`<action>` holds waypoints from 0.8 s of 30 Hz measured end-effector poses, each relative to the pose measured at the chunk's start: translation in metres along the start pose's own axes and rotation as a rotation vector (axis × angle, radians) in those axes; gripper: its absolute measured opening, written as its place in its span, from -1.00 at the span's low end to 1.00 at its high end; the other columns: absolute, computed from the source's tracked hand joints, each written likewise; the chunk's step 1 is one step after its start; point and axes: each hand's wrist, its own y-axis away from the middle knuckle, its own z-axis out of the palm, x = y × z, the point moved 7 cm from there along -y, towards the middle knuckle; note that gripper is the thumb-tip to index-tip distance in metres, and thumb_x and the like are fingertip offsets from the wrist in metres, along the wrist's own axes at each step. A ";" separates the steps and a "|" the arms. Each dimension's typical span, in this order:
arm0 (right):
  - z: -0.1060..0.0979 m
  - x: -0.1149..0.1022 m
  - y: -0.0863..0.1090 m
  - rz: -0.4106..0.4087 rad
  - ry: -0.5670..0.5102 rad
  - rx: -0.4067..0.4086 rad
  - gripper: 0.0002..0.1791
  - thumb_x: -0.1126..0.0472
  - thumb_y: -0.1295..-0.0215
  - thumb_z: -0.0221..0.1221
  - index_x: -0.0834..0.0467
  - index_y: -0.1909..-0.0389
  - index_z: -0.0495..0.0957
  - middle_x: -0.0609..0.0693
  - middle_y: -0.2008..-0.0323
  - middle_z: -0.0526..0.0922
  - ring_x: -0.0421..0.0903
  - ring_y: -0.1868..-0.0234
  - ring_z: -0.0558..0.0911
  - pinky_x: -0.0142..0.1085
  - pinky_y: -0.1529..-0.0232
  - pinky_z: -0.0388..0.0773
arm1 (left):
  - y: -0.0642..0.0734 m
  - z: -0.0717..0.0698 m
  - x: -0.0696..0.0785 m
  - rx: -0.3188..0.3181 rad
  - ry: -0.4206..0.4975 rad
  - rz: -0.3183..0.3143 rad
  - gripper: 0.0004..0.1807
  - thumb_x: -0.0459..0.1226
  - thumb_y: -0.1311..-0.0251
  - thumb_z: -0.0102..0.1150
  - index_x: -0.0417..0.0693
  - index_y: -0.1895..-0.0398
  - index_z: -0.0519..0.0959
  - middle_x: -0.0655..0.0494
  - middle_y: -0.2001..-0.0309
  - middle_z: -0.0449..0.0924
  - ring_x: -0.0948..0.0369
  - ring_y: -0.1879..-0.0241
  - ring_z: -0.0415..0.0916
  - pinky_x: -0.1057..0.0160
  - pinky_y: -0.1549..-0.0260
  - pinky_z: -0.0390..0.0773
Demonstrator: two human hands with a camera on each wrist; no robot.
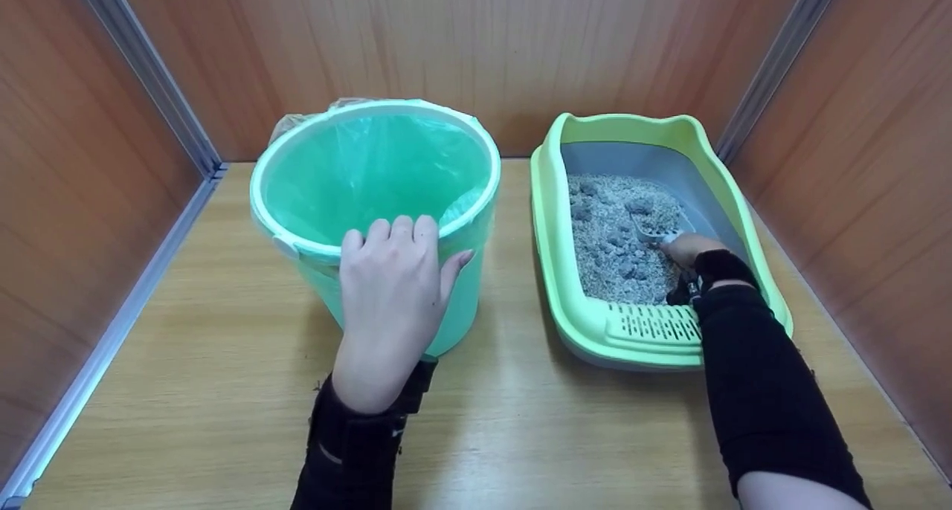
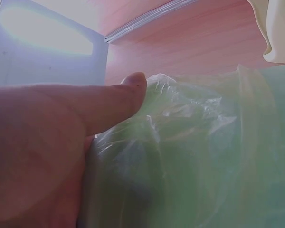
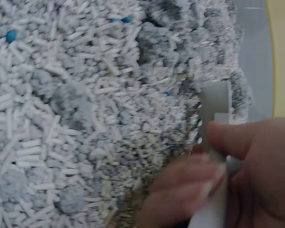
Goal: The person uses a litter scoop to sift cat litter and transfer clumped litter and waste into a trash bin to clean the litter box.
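Observation:
On the left of the head view stands a green trash bin [image 1: 460,302], lined with a thin clear bag [image 1: 349,172]. My left hand [image 1: 390,294] grips its near rim, fingers hooked over the edge and the thumb [image 2: 118,97] outside along the bag's fold. To the right, a green and grey litter box [image 1: 573,309] contains pale pellet litter [image 1: 610,242] with darker clumps. Inside the box, my right hand [image 1: 692,248] grips a white litter scoop [image 3: 217,97] by its handle. The scoop's head sits in the litter near the right wall, with some litter in it.
A slotted step [image 1: 658,323] forms the front of the litter box. Wood panels [image 1: 476,42] stand behind and at both sides, joined by grey metal strips [image 1: 160,86]. Bin and box stand a short gap apart on the wooden surface [image 1: 513,413].

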 end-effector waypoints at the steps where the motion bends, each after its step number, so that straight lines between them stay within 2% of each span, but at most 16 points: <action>1: 0.000 0.001 0.000 0.006 -0.015 0.003 -0.52 0.03 -0.70 -0.23 0.16 0.46 0.38 -0.13 0.64 0.31 -0.21 0.63 0.30 -0.31 0.45 0.33 | 0.000 0.000 0.000 0.002 0.001 0.001 -0.44 0.15 -0.34 0.38 -0.18 0.36 0.51 -0.04 0.47 0.51 -0.06 0.40 0.49 0.03 0.36 0.40; 5: 0.001 0.004 -0.001 0.004 -0.073 0.020 -0.56 0.05 -0.67 -0.21 0.20 0.38 0.41 -0.14 0.64 0.36 -0.23 0.64 0.33 -0.37 0.50 0.30 | 0.000 0.000 0.001 0.017 -0.003 0.004 -0.44 0.14 -0.33 0.40 -0.18 0.37 0.51 -0.04 0.48 0.51 -0.06 0.41 0.50 0.03 0.37 0.40; 12: 0.003 0.005 -0.005 0.002 -0.256 0.036 -0.53 0.06 -0.71 -0.26 0.29 0.26 0.46 -0.13 0.67 0.41 -0.25 0.68 0.37 -0.35 0.54 0.38 | -0.001 0.000 0.001 0.006 -0.009 0.011 -0.45 0.15 -0.34 0.38 -0.17 0.37 0.51 -0.04 0.48 0.51 -0.06 0.40 0.51 0.03 0.36 0.40; 20: -0.005 0.003 -0.008 -0.026 -0.233 0.107 -0.31 -0.03 -0.77 -0.35 0.38 0.27 0.56 -0.08 0.78 0.44 -0.17 0.75 0.47 -0.28 0.57 0.44 | -0.001 -0.001 0.000 -0.001 -0.006 0.006 -0.45 0.15 -0.34 0.38 -0.17 0.36 0.52 -0.04 0.48 0.51 -0.07 0.39 0.52 0.03 0.35 0.40; 24: -0.006 0.003 -0.008 -0.016 -0.283 0.149 -0.36 -0.09 -0.75 -0.36 0.32 0.27 0.46 -0.09 0.77 0.39 -0.18 0.77 0.43 -0.27 0.64 0.41 | -0.001 -0.001 0.001 -0.004 -0.003 0.005 -0.44 0.15 -0.35 0.38 -0.18 0.36 0.52 -0.04 0.47 0.51 -0.07 0.39 0.51 0.02 0.35 0.40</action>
